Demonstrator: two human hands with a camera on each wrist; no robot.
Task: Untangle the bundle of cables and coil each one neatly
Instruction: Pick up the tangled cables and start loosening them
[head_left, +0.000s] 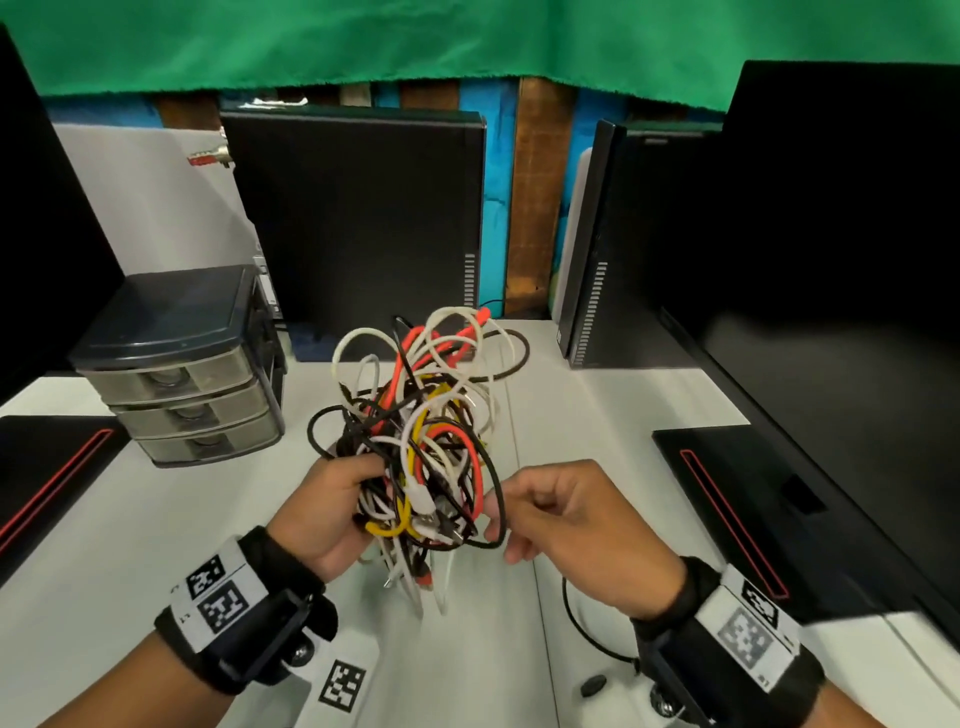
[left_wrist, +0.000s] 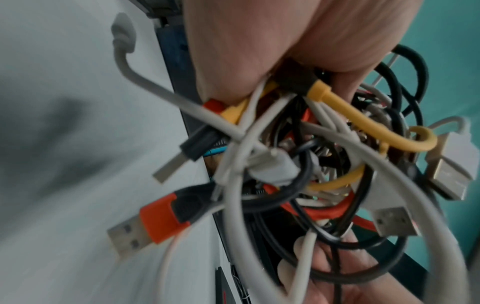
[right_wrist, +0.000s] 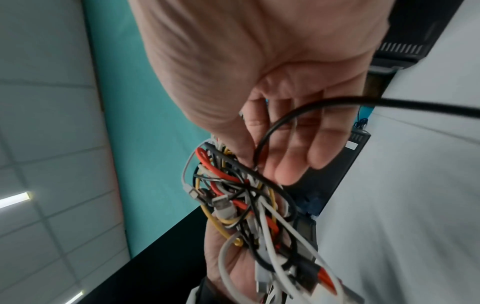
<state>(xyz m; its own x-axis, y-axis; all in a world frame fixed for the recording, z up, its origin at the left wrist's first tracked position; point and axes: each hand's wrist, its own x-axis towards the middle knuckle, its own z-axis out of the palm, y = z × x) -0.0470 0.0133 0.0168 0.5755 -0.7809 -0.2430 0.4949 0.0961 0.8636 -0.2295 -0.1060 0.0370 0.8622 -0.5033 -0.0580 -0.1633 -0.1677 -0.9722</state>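
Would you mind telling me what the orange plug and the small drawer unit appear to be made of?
The orange plug looks like matte moulded plastic in orange and black, ending in a bare metal tip with a dull silvery sheen. The drawer unit seems to be plastic: a dark, slightly glossy frame with translucent smoky drawers whose contents show through faintly.

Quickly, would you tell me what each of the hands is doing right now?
Left hand: grips the cable bundle.
Right hand: pinches a black cable loop.

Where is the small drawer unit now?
In the head view the drawer unit stands on the desk at left, behind the left hand.
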